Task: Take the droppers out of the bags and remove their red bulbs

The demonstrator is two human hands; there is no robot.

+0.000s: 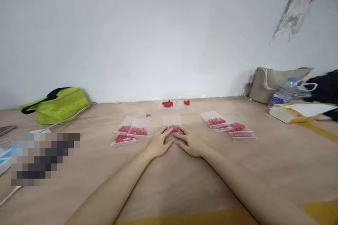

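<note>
Grip: left hand and right hand both loosely spread, thumbs parted from forefingers, neither visibly closed round anything. Fingertips touch the near corners of the plastic bag of red pieces, centred on the table; two-sided contact probably keeps it flat and square. Filled bags lie in a left pile and right pile, presumably spaced to leave the middle workable. Edges: wall behind, yellow strip nearside. Room: tight sideways, wider toward the body.
</note>
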